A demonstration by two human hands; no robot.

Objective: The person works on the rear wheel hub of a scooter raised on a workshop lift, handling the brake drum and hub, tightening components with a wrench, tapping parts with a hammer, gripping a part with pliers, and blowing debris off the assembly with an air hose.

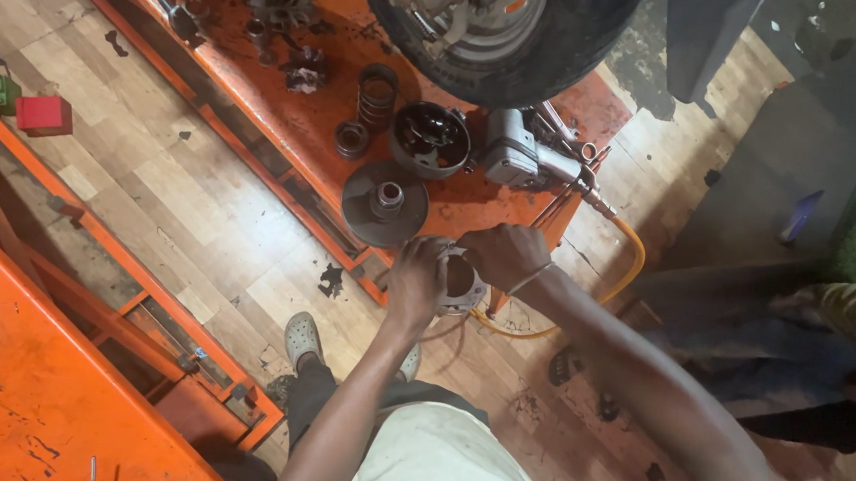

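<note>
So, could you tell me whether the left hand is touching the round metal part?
Touching: the head view shows the left hand wrapped over the round metal part, fingers on its rim.

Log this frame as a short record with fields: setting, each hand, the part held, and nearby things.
setting: orange metal platform on a wooden floor, under a tyre
left hand: grips the left side of a round metal part
right hand: grips the same part from the right
nearby: dark disc, black drum, coil spring, air wrench with yellow hose
</note>
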